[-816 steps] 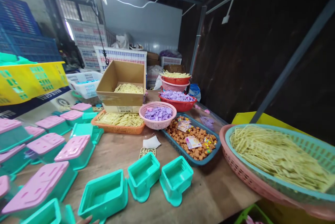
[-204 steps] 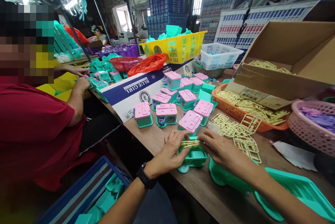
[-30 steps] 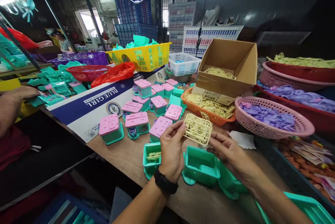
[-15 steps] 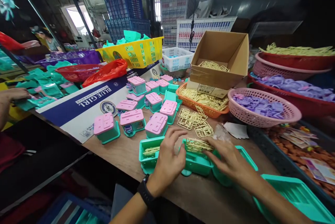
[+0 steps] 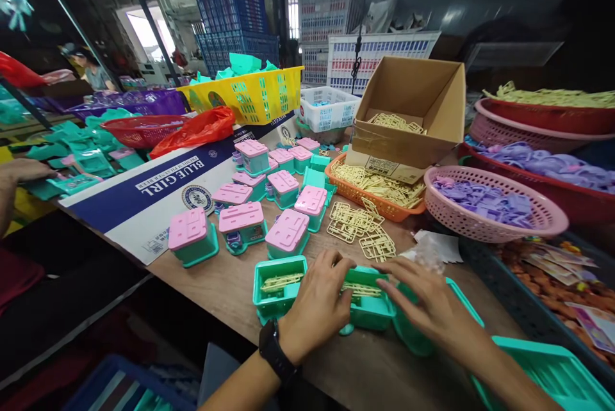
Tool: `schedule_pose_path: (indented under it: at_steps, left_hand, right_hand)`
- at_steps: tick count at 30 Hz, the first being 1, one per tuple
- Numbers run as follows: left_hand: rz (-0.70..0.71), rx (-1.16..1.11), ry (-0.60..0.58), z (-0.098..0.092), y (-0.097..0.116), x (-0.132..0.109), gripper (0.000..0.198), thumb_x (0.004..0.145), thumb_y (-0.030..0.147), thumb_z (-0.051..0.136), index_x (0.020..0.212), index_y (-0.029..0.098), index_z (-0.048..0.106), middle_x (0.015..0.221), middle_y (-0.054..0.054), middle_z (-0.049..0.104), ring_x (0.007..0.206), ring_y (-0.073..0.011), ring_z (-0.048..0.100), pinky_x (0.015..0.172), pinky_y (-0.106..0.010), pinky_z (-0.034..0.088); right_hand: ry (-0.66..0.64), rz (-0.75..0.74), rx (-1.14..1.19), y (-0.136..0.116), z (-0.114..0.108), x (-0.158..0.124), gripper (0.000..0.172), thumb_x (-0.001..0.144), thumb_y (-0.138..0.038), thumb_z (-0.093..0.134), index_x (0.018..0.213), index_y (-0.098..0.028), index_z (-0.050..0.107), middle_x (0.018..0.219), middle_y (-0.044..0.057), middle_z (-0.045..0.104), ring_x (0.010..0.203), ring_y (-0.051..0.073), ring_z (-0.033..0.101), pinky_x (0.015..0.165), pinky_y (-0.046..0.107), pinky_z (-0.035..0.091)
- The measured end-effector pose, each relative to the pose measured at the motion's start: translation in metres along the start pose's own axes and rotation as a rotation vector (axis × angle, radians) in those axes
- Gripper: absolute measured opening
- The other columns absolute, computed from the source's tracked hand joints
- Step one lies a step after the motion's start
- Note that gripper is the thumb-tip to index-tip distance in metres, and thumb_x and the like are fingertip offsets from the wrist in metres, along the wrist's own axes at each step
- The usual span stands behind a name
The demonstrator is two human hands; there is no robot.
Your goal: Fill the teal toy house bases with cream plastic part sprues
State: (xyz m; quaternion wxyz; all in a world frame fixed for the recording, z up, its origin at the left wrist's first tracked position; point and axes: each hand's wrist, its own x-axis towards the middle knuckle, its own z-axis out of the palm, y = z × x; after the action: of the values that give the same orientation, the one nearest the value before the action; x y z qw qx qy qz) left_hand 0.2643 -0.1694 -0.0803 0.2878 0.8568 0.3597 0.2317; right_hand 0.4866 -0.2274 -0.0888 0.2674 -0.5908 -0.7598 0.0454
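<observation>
**At the near edge of the table: frames now down inside the box**

At the near edge of the wooden table [image 5: 221, 283], the stack of cream plastic lattice frames [image 5: 361, 290] sits inside the teal plastic open-topped box [image 5: 372, 312]. Half a second ago it rode on the rim; a second ago it was held up in the air. The left hand [image 5: 317, 302] and right hand [image 5: 430, 308] have come down flat, fingers spread wide, pressing on box and stack rather than closing around either.

The frames are thin, rigid grids. The box is smooth and moulded, with straight walls. A second teal box [image 5: 276, 286] just to its left holds a similar stack. Loose cream frames [image 5: 360, 228] lie beyond, near the pink-lidded teal boxes [image 5: 288, 235] and a slotted orange plastic basket [image 5: 375, 196].

The left palm hides the box's left wall, and the right hand covers its right end. Thumb contact cannot be made out. A teal tray [image 5: 542, 372] at bottom right is cut off by the picture's edge.
</observation>
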Motion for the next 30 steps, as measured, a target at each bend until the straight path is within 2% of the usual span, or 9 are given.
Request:
schedule_pose_path:
  at_steps: [2,4,8,14,21,23,25,28,30]
  left_hand:
    - [-0.028,0.036,-0.042,-0.004,0.001,0.004,0.036,0.081,0.003,0.058,0.113,0.017,0.066,0.114,-0.011,0.060,0.111,-0.0273,0.058,0.097,-0.042,0.051]
    - [-0.052,0.057,-0.079,-0.009,0.001,0.009,0.027,0.083,0.008,0.061,0.107,0.017,0.068,0.111,-0.010,0.063,0.109,-0.0278,0.060,0.095,-0.042,0.050]
    - [-0.061,0.056,-0.093,-0.023,-0.003,0.026,0.016,0.091,0.021,0.060,0.105,0.018,0.068,0.106,-0.009,0.069,0.097,-0.0252,0.065,0.084,-0.037,0.049]
    - [-0.080,0.191,-0.128,-0.037,-0.014,0.063,0.017,0.089,0.016,0.057,0.099,0.017,0.071,0.095,-0.010,0.073,0.083,-0.0245,0.067,0.071,-0.033,0.044]
    - [-0.003,0.172,-0.175,-0.032,-0.021,0.099,0.017,0.081,0.015,0.067,0.097,0.015,0.073,0.099,-0.014,0.075,0.094,-0.0293,0.068,0.078,-0.036,0.048]
    - [0.067,0.044,-0.186,-0.027,-0.021,0.106,0.024,0.077,0.020,0.076,0.101,0.017,0.072,0.106,-0.011,0.075,0.099,-0.0271,0.068,0.084,-0.035,0.050]
    - [0.069,-0.194,-0.208,-0.023,-0.020,0.111,0.014,0.075,0.025,0.079,0.085,0.018,0.072,0.091,-0.007,0.075,0.086,-0.0233,0.068,0.079,-0.034,0.051]
    - [-0.073,-0.528,-0.256,-0.021,-0.022,0.115,0.029,0.081,0.035,0.074,0.062,0.018,0.062,0.063,-0.003,0.065,0.060,-0.0170,0.062,0.065,-0.032,0.052]
    - [-0.175,-0.724,-0.268,-0.024,-0.026,0.115,0.031,0.080,0.041,0.076,0.066,0.017,0.064,0.064,-0.003,0.065,0.058,-0.0150,0.062,0.064,-0.031,0.054]
  right_hand:
    - [-0.035,0.098,-0.041,0.019,-0.016,0.019,0.034,0.102,-0.043,0.046,0.117,-0.025,0.071,0.116,0.009,0.073,0.106,0.027,0.068,0.091,0.042,0.054]
    - [-0.184,0.233,-0.171,0.039,-0.027,0.042,0.035,0.097,-0.037,0.051,0.121,-0.020,0.069,0.120,0.012,0.072,0.109,0.029,0.067,0.093,0.041,0.052]
    - [-0.419,0.385,-0.325,0.067,-0.025,0.081,0.034,0.085,-0.031,0.067,0.116,-0.018,0.070,0.112,0.014,0.074,0.104,0.031,0.068,0.080,0.035,0.049]
    - [-0.480,0.398,-0.342,0.080,0.001,0.093,0.026,0.076,-0.022,0.073,0.100,-0.017,0.068,0.099,0.012,0.073,0.091,0.028,0.067,0.062,0.030,0.037]
    - [-0.439,0.321,-0.224,0.085,-0.010,0.085,0.004,0.085,-0.022,0.065,0.083,-0.020,0.068,0.087,0.007,0.072,0.085,0.025,0.066,0.068,0.030,0.041]
    - [-0.427,0.270,-0.135,0.077,-0.015,0.085,0.010,0.087,-0.030,0.066,0.082,-0.022,0.069,0.090,0.005,0.073,0.086,0.023,0.065,0.073,0.030,0.045]
    - [-0.428,0.208,0.057,0.068,-0.020,0.088,0.023,0.088,-0.044,0.065,0.080,-0.023,0.070,0.086,0.003,0.072,0.081,0.022,0.064,0.071,0.030,0.047]
    - [-0.459,0.178,0.407,0.063,-0.026,0.100,0.041,0.084,-0.062,0.065,0.078,-0.022,0.070,0.076,0.002,0.069,0.072,0.021,0.061,0.064,0.031,0.047]
    - [-0.422,0.189,0.456,0.069,-0.031,0.113,0.043,0.081,-0.064,0.066,0.088,-0.022,0.072,0.080,0.003,0.070,0.076,0.023,0.062,0.066,0.033,0.049]
